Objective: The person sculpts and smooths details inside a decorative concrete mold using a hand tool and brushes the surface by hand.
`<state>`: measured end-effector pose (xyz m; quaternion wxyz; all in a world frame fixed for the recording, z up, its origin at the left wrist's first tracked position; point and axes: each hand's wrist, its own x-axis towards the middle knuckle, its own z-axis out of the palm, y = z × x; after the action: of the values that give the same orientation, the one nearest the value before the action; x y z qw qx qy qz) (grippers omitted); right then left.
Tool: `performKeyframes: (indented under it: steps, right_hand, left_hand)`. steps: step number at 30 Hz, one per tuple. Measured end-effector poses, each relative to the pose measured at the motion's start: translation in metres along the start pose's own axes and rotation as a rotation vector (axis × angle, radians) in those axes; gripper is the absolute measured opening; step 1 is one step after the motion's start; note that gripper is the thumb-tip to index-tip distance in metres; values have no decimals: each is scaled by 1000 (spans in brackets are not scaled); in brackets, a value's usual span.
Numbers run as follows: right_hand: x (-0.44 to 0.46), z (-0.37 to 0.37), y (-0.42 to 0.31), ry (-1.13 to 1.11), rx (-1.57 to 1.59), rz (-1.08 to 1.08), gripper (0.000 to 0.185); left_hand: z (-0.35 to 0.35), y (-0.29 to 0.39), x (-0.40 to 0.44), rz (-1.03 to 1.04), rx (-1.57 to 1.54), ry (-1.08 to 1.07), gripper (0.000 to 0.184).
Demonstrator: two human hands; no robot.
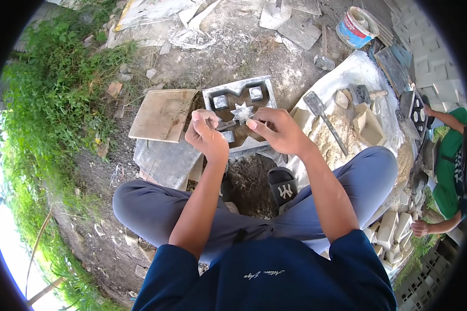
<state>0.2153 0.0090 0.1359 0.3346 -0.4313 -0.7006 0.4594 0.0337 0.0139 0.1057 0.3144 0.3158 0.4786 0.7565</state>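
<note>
A grey mould (269,92) with a raised rim lies in front of me. Inside it are a pale star-shaped piece (241,112) and several square blocks, among them a block (256,94) at the far right corner. Over the mould's left side, my left hand (207,136) is closed with its fingers curled in; whether it holds something small is unclear. My right hand (280,130) is above the mould's right side, fingers bent and thumb pointing at the star. Anything between its fingertips is too small to make out. The near part of the mould is partly hidden by both hands.
Left of the mould lies a wooden board (158,116) over a grey slab (163,160). On the right, a trowel (327,122) rests on a sand pile (329,137) on white sheeting. A bucket (357,27) stands behind. Another person (451,160) works at far right near stacked blocks (392,230).
</note>
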Motion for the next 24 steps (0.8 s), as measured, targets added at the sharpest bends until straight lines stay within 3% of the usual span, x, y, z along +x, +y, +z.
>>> performKeyframes:
  steps: [2, 4, 6, 7, 10, 17, 20, 22, 24]
  right_hand:
    - [-3, 1, 2, -5, -21, 18, 46]
    - [-1, 1, 1, 8, 0, -14, 46]
    - [-2, 0, 0, 16, 22, -24, 45]
    - [-2, 0, 0, 5, 23, -11, 45]
    - [-3, 1, -1, -21, -7, 1, 45]
    - [-5, 1, -1, -20, -8, 25, 45]
    - [-5, 2, 1, -12, -42, -7, 44]
    - [-6, 2, 2, -26, -90, 6, 43]
    - [-5, 0, -5, -29, -48, 44, 41]
  left_hand:
    - [-9, -11, 3, 89, 180, -230, 55]
    - [-18, -15, 24, 60, 135, -291, 55]
    - [-19, -10, 33, -116, -24, -558, 54]
    - [-14, -6, 31, -265, -62, -530, 51]
    - [-24, -5, 55, -342, -212, -649, 51]
    - [-28, -7, 58, -414, -296, -481, 47]
    - [-26, -1, 45, -222, -306, -590, 44]
    - [-24, -2, 37, -206, -310, -656, 44]
    - [-17, -11, 44, -342, -248, -471, 44]
